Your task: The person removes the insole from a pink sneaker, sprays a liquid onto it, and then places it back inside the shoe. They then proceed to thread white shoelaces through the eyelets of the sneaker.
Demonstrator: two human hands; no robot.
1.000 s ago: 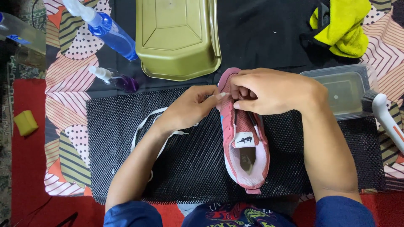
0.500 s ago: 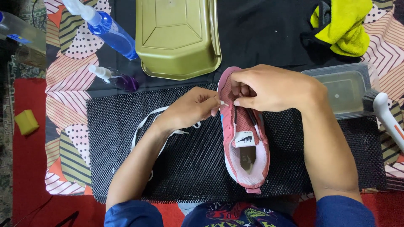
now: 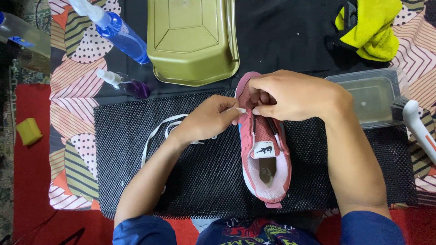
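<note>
A pink shoe (image 3: 265,156) with a white sole lies on a black mesh mat (image 3: 209,172), toe pointing away from me. My right hand (image 3: 295,95) covers the front of the shoe, its fingers pinching at the eyelets. My left hand (image 3: 206,120) sits just left of the shoe and pinches the end of a white shoelace (image 3: 156,131). The rest of the lace trails in loops to the left across the mat.
An upturned olive-green plastic tub (image 3: 193,41) lies beyond the mat. A blue spray bottle (image 3: 116,29) and a small purple bottle (image 3: 127,86) lie at left. A clear container (image 3: 370,97) and a white brush handle (image 3: 418,129) are at right, a yellow cloth (image 3: 370,27) behind, a yellow sponge (image 3: 28,131) far left.
My hands have shifted only slightly at the shoe's front; the left hand keeps its pinch on the lace end near the eyelets.
</note>
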